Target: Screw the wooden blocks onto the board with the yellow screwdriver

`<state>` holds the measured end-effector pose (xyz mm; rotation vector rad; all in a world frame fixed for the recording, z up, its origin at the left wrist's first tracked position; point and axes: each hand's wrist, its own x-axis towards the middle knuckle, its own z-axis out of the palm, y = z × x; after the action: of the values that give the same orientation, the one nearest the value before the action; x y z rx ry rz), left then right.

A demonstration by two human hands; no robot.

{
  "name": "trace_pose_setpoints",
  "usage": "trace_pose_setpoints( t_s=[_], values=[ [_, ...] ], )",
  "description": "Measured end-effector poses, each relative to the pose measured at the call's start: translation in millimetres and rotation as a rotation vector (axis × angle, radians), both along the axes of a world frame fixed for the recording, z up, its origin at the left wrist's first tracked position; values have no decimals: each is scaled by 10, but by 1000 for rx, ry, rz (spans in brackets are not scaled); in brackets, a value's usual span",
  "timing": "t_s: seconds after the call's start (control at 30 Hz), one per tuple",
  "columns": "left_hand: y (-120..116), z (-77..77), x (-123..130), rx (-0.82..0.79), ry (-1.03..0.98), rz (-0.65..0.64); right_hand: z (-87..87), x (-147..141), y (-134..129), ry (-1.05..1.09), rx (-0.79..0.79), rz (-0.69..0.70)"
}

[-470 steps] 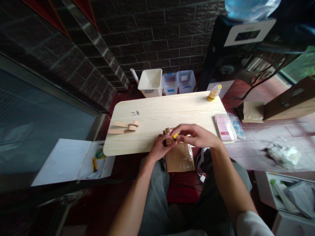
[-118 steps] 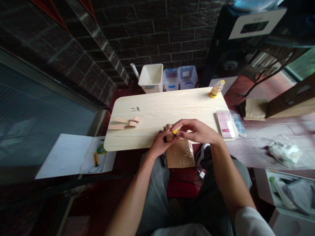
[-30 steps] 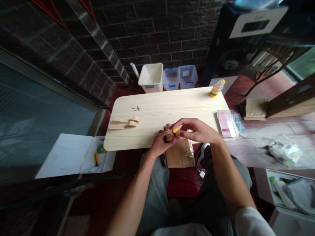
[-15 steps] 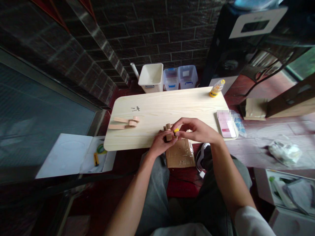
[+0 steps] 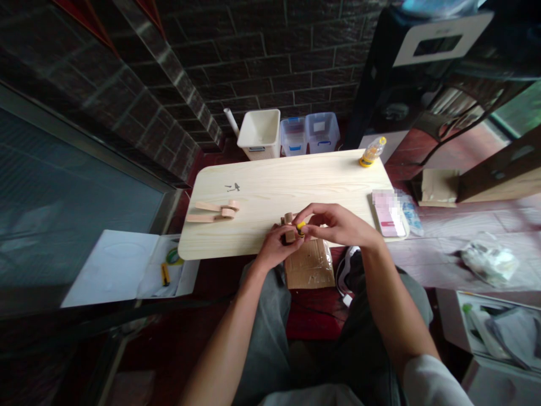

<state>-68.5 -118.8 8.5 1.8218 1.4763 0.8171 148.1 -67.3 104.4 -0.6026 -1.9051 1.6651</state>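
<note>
Near the front edge of the pale wooden table [image 5: 291, 177], my left hand [image 5: 274, 247] is closed around a small brown wooden block piece [image 5: 289, 236]. My right hand [image 5: 327, 221] pinches a stubby yellow-and-black screwdriver [image 5: 301, 226] against that piece; its tip is hidden between the fingers. On the table's left side lie two light wooden strips with round ends [image 5: 227, 213]. Behind them is a little group of dark screws [image 5: 234, 187]. A flattened piece of cardboard [image 5: 310, 268] sits below my hands, in front of the table edge.
A clear bottle with yellow ends [image 5: 372, 153] stands at the far right corner, and a pink phone-like slab [image 5: 386, 214] lies at the right edge. An open white box [image 5: 169, 282] is at the left. A cream bin [image 5: 259, 132] and clear tubs [image 5: 322, 132] stand beyond the table.
The yellow-and-black screwdriver has shifted very slightly left in my right fingers. My left hand and the wooden piece have stayed in place.
</note>
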Motion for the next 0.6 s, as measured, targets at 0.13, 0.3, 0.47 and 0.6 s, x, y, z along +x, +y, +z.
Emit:
trace_pose_setpoints(
  t_s=[0.13, 0.3, 0.47, 0.6],
  values=[
    [0, -22, -15, 0, 1, -1, 25, 4, 3, -14, 30, -3],
    [0, -40, -23, -7, 8, -3, 27, 5, 4, -13, 27, -4],
    [-4, -45, -15, -8, 13, 2, 10, -1, 3, -2, 7, -3],
    [-3, -40, -17, -11, 8, 3, 16, 0, 7, -26, 29, -10]
  ],
)
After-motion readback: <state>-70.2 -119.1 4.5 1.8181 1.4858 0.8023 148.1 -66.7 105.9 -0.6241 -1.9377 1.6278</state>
